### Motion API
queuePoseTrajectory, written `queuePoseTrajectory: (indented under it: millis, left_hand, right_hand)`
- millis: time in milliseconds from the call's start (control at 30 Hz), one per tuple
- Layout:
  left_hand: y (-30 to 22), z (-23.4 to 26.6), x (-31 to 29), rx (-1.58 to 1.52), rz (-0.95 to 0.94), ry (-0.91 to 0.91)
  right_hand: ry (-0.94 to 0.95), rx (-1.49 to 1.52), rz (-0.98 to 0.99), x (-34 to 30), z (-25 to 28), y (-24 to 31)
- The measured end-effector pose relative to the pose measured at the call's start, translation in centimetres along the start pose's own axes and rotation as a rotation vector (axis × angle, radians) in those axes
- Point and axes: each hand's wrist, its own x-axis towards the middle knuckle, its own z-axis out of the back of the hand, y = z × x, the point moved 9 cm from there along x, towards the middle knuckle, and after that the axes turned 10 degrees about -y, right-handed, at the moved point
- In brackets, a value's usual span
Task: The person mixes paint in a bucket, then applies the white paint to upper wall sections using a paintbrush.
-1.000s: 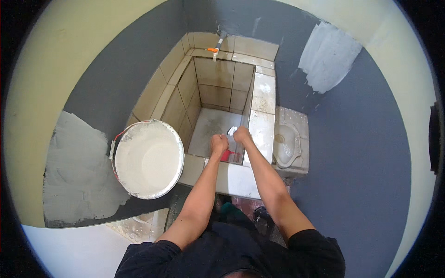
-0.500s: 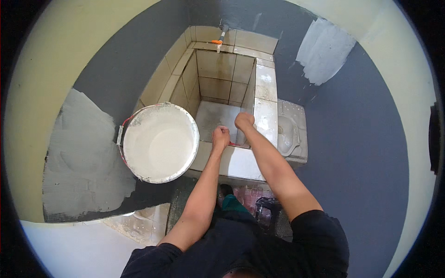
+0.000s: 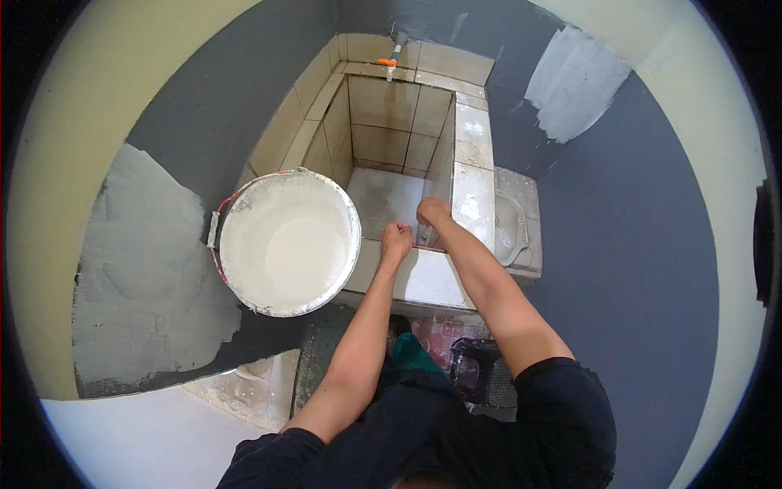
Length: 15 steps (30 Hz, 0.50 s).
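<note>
Red-handled, the small tool sits between our hands at the tiled tank's rim, its long axis seemingly running across us, though it's mostly hidden. Our left hand is clenched; our right hand grips it. A slip could drop it into the tank, or jolt the white paint bucket nearby.

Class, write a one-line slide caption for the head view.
Both hands, left hand and right hand, meet at the tiled basin's rim beside a white paint bucket.

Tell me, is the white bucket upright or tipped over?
Upright: the bucket shows its round open mouth and white inside from above.
</note>
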Motion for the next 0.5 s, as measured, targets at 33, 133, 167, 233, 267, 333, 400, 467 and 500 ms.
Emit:
queuePoseTrajectory:
  millis: [33, 133, 167, 233, 267, 333, 400, 467, 500]
  left_hand:
    - [0.4, 0.4, 0.1, 0.006, 0.009, -0.005]
    - [-2.2, -2.2, -0.9, -0.032, 0.001, 0.082]
    - [-2.9, -2.9, -0.8, -0.046, -0.021, 0.078]
    - [-3.6, -3.9, -0.7, -0.049, -0.036, 0.074]
    - [-4.4, -4.2, -0.6, -0.015, -0.098, 0.036]
    - [-6.0, -5.7, -1.0, 0.024, -0.158, 0.012]
    - [-8.1, -8.0, -2.2, -0.013, -0.146, 0.044]
    - [-10.8, -11.2, -3.7, 0.006, -0.188, 0.067]
    - [-11.8, -13.2, -4.4, 0.022, -0.226, 0.078]
  right_hand:
    - [0.008, 0.002, 0.009, -0.2, -0.4, 0.7]
    - [-0.099, 0.118, -0.080, 1.1, -2.7, -4.3]
    - [-0.226, 0.184, -0.049, 1.5, -2.4, -5.4]
    - [-0.344, 0.255, -0.014, 1.7, -1.7, -7.3]
    - [-0.252, 0.580, -0.074, 1.8, -2.2, -9.0]
    - [-0.152, 0.907, -0.149, 1.1, -2.9, -12.6]
    - [-0.452, 1.300, -0.229, -1.5, -1.5, -18.7]
    - [-0.488, 1.452, -0.333, -3.8, -2.3, -25.8]
    - [-0.665, 1.347, -0.378, -5.4, -2.1, -29.6]
